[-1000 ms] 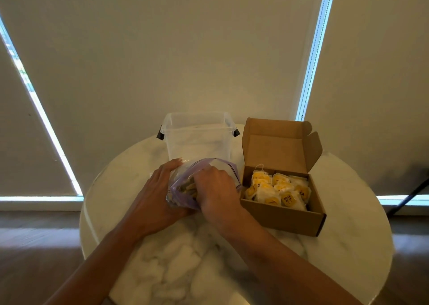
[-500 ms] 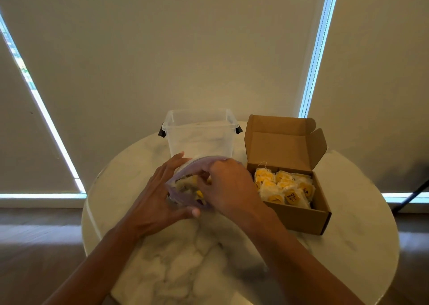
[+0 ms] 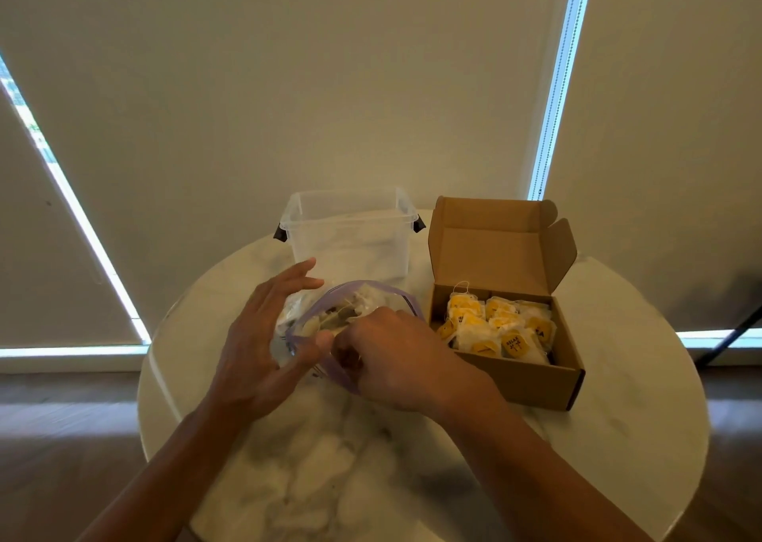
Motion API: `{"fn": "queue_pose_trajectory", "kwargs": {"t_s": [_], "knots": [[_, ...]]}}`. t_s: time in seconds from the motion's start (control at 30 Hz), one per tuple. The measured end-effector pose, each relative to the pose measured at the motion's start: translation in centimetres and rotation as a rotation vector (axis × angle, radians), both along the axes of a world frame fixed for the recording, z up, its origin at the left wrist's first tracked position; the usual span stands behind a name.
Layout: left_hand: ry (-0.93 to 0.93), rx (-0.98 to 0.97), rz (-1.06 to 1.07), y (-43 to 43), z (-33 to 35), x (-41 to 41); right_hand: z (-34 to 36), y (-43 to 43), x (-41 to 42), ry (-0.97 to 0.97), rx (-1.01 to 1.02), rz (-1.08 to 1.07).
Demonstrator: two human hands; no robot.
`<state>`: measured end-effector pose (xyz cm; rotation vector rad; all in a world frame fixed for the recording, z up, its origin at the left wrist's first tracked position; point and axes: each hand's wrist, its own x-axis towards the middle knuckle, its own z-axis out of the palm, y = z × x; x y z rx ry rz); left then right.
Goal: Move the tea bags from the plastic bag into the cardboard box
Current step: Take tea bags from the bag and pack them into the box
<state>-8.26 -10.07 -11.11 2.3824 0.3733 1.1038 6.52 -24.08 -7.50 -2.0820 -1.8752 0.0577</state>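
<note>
A clear plastic bag (image 3: 373, 299) with a purple zip rim lies open on the marble table, with tea bags (image 3: 350, 312) showing inside. My left hand (image 3: 257, 337) braces the bag's left side with straight fingers, its thumb on the near rim. My right hand (image 3: 398, 356) reaches into the bag's mouth from the right with its fingers curled among the tea bags; the fingertips are hidden. To the right stands the open cardboard box (image 3: 519, 380), which holds several white tea bags with yellow tags (image 3: 497, 329).
An empty clear plastic container (image 3: 350, 236) with black handles stands right behind the bag. The round marble table (image 3: 330, 479) ends close to the box on the right. Blinds hang behind the table, and a dark floor surrounds it.
My right hand has drawn back from deep in the bag toward the near rim. My left hand's fingers have straightened and its thumb has come up onto the rim.
</note>
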Motion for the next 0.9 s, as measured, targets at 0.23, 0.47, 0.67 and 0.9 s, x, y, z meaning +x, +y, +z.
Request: {"fn": "queue_pose_trajectory", "kwargs": {"t_s": [0.23, 0.47, 0.67, 0.9], "knots": [[-0.238, 0.2, 0.269, -3.0, 2.4, 0.8, -1.0, 0.7, -0.3, -0.009, 0.091, -0.007], [-0.285, 0.105, 0.324, -3.1, 5.7, 2.9, -2.1, 0.8, -0.3, 0.042, 0.024, 0.015], [-0.188, 0.066, 0.192, -4.0, 5.4, 1.4, 0.0, 0.3, 0.8, -0.07, 0.21, -0.05], [0.006, 0.251, 0.238, -6.2, 3.5, -1.7, 0.2, 0.0, 2.3, -0.128, 0.336, -0.229]]}}
